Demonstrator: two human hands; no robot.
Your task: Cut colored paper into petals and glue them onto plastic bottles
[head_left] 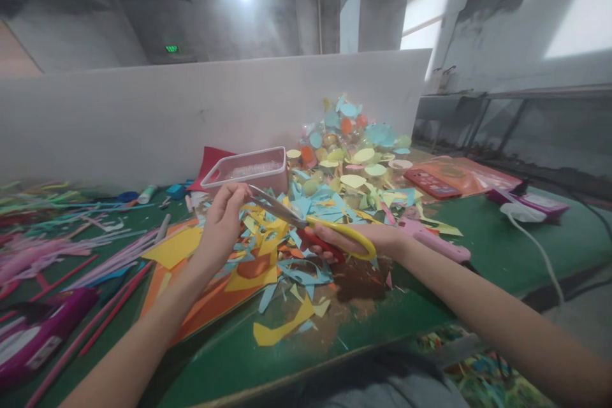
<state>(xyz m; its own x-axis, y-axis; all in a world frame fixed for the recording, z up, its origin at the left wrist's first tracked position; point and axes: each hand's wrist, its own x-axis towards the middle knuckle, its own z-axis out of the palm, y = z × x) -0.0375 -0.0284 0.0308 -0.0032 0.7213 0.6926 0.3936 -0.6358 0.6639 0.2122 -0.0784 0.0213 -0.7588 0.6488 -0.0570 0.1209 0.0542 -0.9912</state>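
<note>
My right hand (329, 243) is wrapped round the yellow and red handles of a pair of scissors (280, 209), whose blades point up and to the left. The fingers of my left hand (228, 204) are pressed together at the blade tips; what they hold, if anything, is too small to make out. Below both hands lies a heap of blue, yellow and orange paper scraps (261, 245). Orange sheets (201, 312) are under the scraps at the left. A curved yellow scrap (284, 326) rests near the table's front edge.
A pink plastic basket (285, 172) stands behind my hands. Paper discs (363, 155) are piled at the back. A red phone (433, 183), a pink glue gun (435, 241) and a purple box (535, 203) lie right. Pipe cleaners (115, 255) and another purple box (45, 338) lie left.
</note>
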